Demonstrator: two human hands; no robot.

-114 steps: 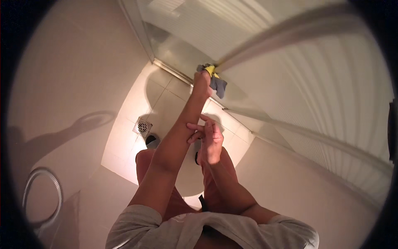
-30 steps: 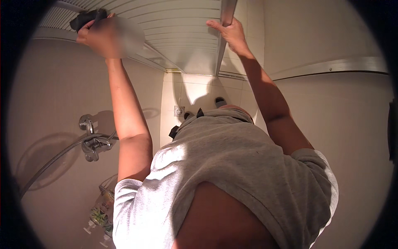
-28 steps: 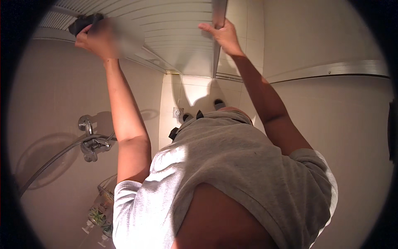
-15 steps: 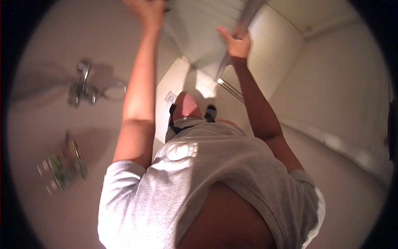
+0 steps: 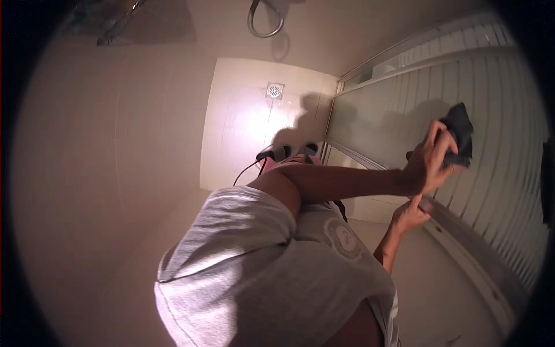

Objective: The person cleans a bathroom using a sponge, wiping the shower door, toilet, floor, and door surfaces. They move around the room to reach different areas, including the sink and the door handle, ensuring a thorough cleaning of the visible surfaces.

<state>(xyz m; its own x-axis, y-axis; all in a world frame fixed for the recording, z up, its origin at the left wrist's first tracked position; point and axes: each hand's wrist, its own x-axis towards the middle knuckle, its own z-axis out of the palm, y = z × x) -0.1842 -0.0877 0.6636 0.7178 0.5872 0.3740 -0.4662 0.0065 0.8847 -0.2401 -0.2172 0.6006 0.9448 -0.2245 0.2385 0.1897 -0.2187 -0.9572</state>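
My left hand (image 5: 435,159) reaches across my body to the right. Its fingers are closed on a dark grey cloth (image 5: 461,134), which lies against the ribbed glass of a sliding shower door (image 5: 399,118). Just below, my right hand (image 5: 410,217) is closed at the grey metal frame (image 5: 462,231) along the door's edge. Some of its fingers are hidden behind the frame.
A round floor drain (image 5: 275,91) sits in the tiled floor ahead of my feet. A shower hose (image 5: 266,32) hangs on the far wall. Bottles on a shelf (image 5: 118,26) show at the upper left. Plain walls stand on the left.
My view and body have turned to the right. My left arm has swung across to the ribbed glass with the cloth. My right hand now sits lower, by the door's frame.
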